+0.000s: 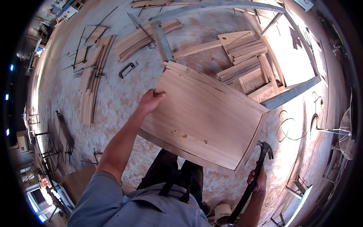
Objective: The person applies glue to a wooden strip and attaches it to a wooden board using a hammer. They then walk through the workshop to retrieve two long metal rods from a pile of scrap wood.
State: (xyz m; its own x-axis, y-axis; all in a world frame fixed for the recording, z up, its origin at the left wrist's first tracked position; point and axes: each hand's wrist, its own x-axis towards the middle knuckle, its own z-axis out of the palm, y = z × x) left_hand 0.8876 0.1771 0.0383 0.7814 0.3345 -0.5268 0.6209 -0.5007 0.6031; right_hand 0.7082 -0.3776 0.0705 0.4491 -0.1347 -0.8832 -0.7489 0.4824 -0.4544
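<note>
A wide wooden panel (200, 117) with raised strips along its edges lies at waist height before me, its far side on a blue-grey metal frame (291, 92). My left hand (150, 101) grips the panel's left edge, with the thumb on top and most fingers hidden. A black claw hammer (261, 162) stands head up in my right hand (258, 179), whose fingers are wrapped round its handle. The hammer head is beside the panel's near right corner and appears apart from it. Dark knots mark the panel near its front edge.
Stacked boards (94, 79) and a black C-clamp (127, 70) lie on the floor at left. More wood pieces (247, 53) rest inside the frame. A cable (287, 126) coils at right, near a standing fan (346, 134). A pale bucket (223, 212) stands by my legs.
</note>
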